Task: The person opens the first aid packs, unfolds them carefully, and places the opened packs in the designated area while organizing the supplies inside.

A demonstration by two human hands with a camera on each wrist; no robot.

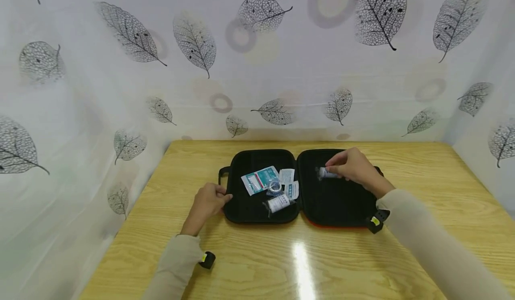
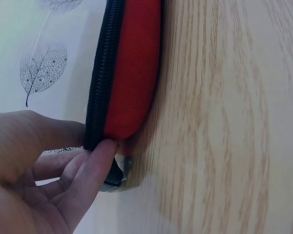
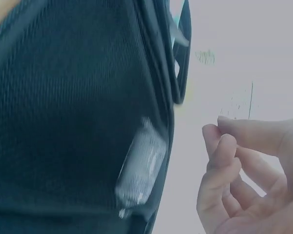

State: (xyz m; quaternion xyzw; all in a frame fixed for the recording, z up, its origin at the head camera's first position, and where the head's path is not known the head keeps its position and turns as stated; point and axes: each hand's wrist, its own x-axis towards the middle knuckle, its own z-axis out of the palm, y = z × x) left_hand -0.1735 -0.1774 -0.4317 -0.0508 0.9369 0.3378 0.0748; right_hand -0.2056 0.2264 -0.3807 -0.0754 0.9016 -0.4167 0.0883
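Case: black lining, red fabric shell, dark zip edge; lies unfolded on table, insides up, halves side by side. Left hand pinches its left edge at thumb and fingers.

Roll: white, in clear crinkled wrap; on its side in the right half, toward the far side near the hinge; partly covered from above by right hand, whose bent fingers hold nothing and stand clear of it in the wrist view.

Second roll: white, printed, clear-wrapped; lies slantwise in the left half, near side.

Ring: pale, bagged; just beyond second roll, by teal-and-white packet.
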